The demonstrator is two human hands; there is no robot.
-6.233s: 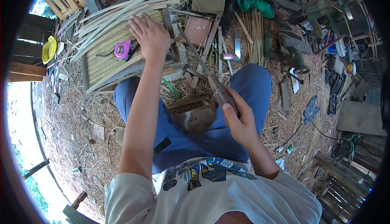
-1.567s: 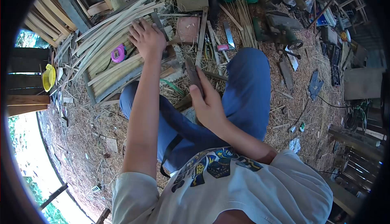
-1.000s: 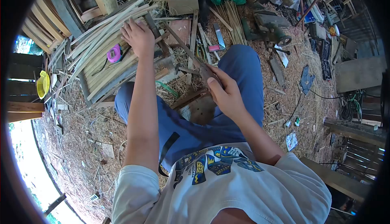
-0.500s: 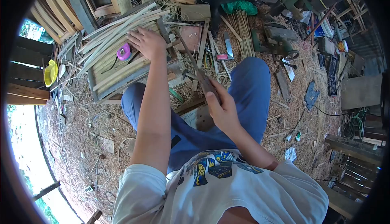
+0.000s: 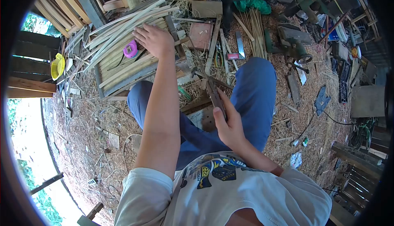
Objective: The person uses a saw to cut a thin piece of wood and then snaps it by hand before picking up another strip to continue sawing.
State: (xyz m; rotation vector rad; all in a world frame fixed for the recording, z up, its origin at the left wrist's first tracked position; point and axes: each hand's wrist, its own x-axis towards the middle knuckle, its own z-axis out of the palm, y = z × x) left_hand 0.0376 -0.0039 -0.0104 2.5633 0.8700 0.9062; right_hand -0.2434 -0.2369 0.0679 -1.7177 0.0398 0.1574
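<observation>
My left hand (image 5: pixel 154 41) lies on the wooden strips (image 5: pixel 123 33), its fingers stretched out over them. Close to its fingertips sits a pink tape measure (image 5: pixel 130 49). The strips rest in a shallow wooden frame (image 5: pixel 135 80), with several longer pale ones sticking out past its far edge. In front of my lap, my right hand (image 5: pixel 230 123) is closed around the brown handle of a knife (image 5: pixel 216 99). Its narrow dark blade points forward and looks foreshortened. A hammer-like tool (image 5: pixel 195 71) lies on the ground beyond the knife.
A try square (image 5: pixel 239 47) with a red stock lies ahead, beside a bundle of thin sticks (image 5: pixel 253 31). A reddish-brown board (image 5: pixel 201 36) is right of the frame. A green vise-like machine (image 5: pixel 293 41) stands at the right. A yellow bowl (image 5: pixel 58 67) is far left. Shavings cover the floor.
My right hand has drawn back slightly toward my body, and the knife's blade shows shorter. My left hand stays on the strips. The whole view has shifted a little.
</observation>
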